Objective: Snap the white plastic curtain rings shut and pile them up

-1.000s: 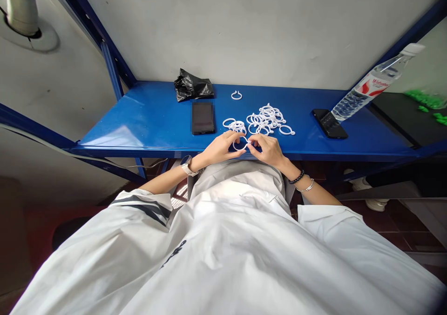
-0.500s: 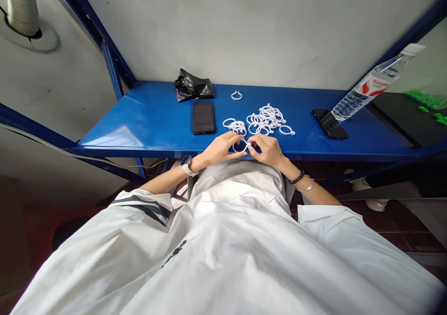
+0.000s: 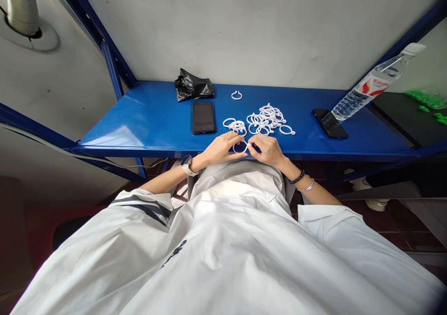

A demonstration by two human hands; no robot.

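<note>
Between my two hands, over the front edge of the blue table [image 3: 157,140], is a white plastic ring [image 3: 239,152]. My left hand [image 3: 222,148] has its fingers closed around the ring's left side. On the other side, my right hand [image 3: 267,149] pinches the ring where its ends meet; the fingertips partly hide that spot. A small group of white rings [image 3: 234,125] lies just beyond my left fingers. Past my right hand is a larger heap of similar rings [image 3: 267,118] with small round knobs. One single ring [image 3: 236,95] lies farther back.
A black rectangular device [image 3: 203,118] and a crumpled black plastic bag [image 3: 192,87] lie left of the rings. To the right are a phone [image 3: 330,123] and a water bottle [image 3: 372,89]. Green pieces [image 3: 424,99] lie on a dark surface at far right. A wall stands behind.
Almost nothing differs. Both hands stay in the same place with the ring, and the loose rings have not moved.
</note>
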